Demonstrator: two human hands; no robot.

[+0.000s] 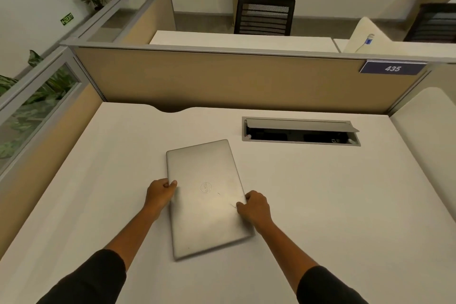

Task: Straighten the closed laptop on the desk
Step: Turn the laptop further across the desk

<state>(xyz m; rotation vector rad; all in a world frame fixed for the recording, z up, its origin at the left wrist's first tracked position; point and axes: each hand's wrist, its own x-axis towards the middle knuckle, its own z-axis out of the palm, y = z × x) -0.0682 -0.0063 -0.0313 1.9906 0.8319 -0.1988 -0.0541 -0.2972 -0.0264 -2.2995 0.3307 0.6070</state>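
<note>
A closed silver laptop (pixel 207 200) lies flat on the white desk (pixel 320 205), near its middle. Its long sides run away from me and it is turned a little, the far end leaning left. My left hand (pixel 160 195) grips its left long edge, thumb on the lid. My right hand (pixel 254 207) grips the right long edge, fingers curled over the lid. Both forearms reach in from the bottom, in dark sleeves.
An open cable box (pixel 301 132) with a raised flap is set into the desk at the back right. A tan partition (pixel 222 79) with a sign reading 435 closes the far edge. Glass-topped partition (pixel 37 106) stands along the left. Chairs and plants are beyond.
</note>
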